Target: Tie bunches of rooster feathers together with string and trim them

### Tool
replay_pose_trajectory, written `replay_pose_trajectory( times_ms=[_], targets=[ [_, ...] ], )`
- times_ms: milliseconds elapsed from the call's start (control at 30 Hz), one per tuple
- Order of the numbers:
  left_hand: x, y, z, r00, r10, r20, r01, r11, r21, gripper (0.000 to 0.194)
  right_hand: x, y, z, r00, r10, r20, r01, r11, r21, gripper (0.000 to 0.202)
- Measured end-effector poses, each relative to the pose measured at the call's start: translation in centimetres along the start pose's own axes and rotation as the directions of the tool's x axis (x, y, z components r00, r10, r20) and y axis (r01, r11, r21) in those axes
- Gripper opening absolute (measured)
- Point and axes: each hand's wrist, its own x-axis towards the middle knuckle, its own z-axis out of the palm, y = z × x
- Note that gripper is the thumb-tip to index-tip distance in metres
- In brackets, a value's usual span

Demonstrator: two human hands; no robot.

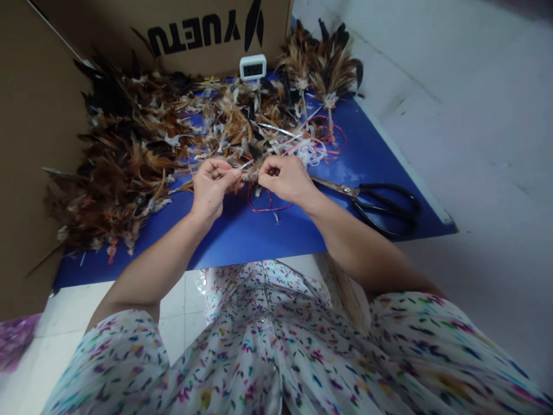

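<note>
Above the blue tabletop (259, 239), both hands work close together over loose brown feathers. My left hand (209, 187) is closed, its thumb and finger pinching a thin pale strip (246, 164) that points toward the other hand. My right hand (287, 177) has its fingers curled shut at a small tuft of feathers (249, 174); its fingertips are partly hidden. Red string (270, 208) loops on the table just below the hands. Beside my right hand lies a tangle of white ribbon (310, 152).
Black-handled scissors (384, 202) lie at the right. A large heap of brown and black feathers (125, 155) covers the left side. Feather bunches on sticks (330, 69) lie at the back right. A small white digital display (253, 67) stands before a cardboard box (194, 34).
</note>
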Motion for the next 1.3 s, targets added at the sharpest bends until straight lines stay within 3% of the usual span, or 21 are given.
replay_pose_trajectory(
  times_ms=[100,267,400,500,633,833,1067,1200,1300],
  targets=[
    [0.0,0.6,0.2,0.988,-0.146,0.044,0.148,0.988,-0.052,0.039,0.1,0.1,0.0,0.999,-0.034,-0.026,0.034,0.999,-0.025,0.007],
    [-0.2,1.5,0.3,0.950,-0.288,0.120,0.296,0.953,-0.061,0.033,0.1,0.3,0.1,0.986,-0.152,-0.066,0.149,0.988,-0.049,0.007],
    [-0.4,1.6,0.3,0.871,-0.414,0.264,0.414,0.908,0.058,0.049,-0.2,0.4,0.4,0.966,-0.253,-0.060,0.247,0.965,-0.089,0.009],
    [-0.6,1.7,0.4,0.823,-0.452,0.344,0.443,0.890,0.109,0.055,-0.4,0.3,0.6,0.941,-0.337,-0.035,0.332,0.937,-0.112,0.010],
    [-0.9,2.0,0.4,0.826,-0.425,0.370,0.433,0.899,0.065,0.042,-0.6,0.2,0.7,0.929,-0.369,0.007,0.367,0.922,-0.124,0.011],
    [-0.8,1.7,0.2,0.879,-0.317,0.356,0.328,0.944,0.031,0.044,-0.5,0.1,0.3,0.931,-0.359,-0.068,0.349,0.929,-0.124,0.008],
    [-0.2,2.2,-0.3,0.972,-0.018,0.235,-0.018,0.988,0.151,0.048,0.0,0.3,-0.2,0.916,-0.311,-0.252,0.298,0.950,-0.090,0.008],
    [0.4,4.1,-1.4,0.971,0.188,0.149,-0.224,0.934,0.279,0.046,0.1,0.5,-0.3,0.915,-0.304,-0.266,0.288,0.952,-0.100,0.012],
    [0.2,5.4,-3.8,0.940,0.332,0.082,-0.334,0.840,0.429,0.041,0.1,0.5,-0.3,0.921,-0.304,-0.243,0.281,0.951,-0.126,0.016]
  ],
)
